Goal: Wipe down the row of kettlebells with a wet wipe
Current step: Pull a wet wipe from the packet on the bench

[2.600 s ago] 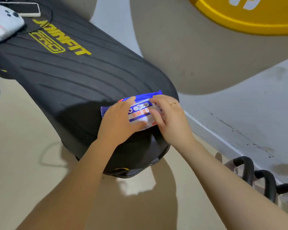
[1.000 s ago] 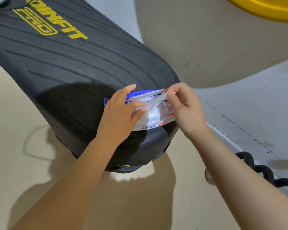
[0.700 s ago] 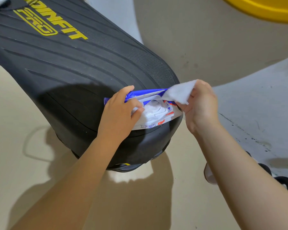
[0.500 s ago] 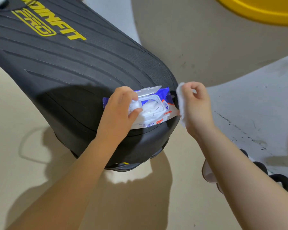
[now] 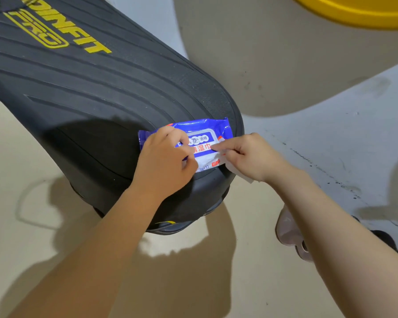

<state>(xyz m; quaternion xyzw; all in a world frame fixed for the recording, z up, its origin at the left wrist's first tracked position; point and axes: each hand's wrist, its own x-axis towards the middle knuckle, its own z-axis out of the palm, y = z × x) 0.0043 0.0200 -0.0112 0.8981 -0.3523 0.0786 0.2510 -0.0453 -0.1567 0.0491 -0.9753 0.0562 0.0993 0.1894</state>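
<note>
Right hand (image 5: 251, 157): fingers curled around a white wet wipe (image 5: 241, 175), forefinger pressing the lid of the blue wipe pack (image 5: 202, 143). Left hand (image 5: 164, 166): fingers bent, pinning the pack's left end against the black bench pad (image 5: 90, 95). The pack lies at the pad's rounded end. For a good seal, judged: press the lid flat along its edge while the left hand steadies it. Kettlebells (image 5: 386, 242): only dark parts show, lower right on the floor (image 5: 21, 157), partly hidden behind the right forearm.

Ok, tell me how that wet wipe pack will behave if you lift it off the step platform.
The wet wipe pack looks like soft crinkled film, so probably floppy. It seems light. It sits near the step platform's sloping end, so it might slide.
</note>
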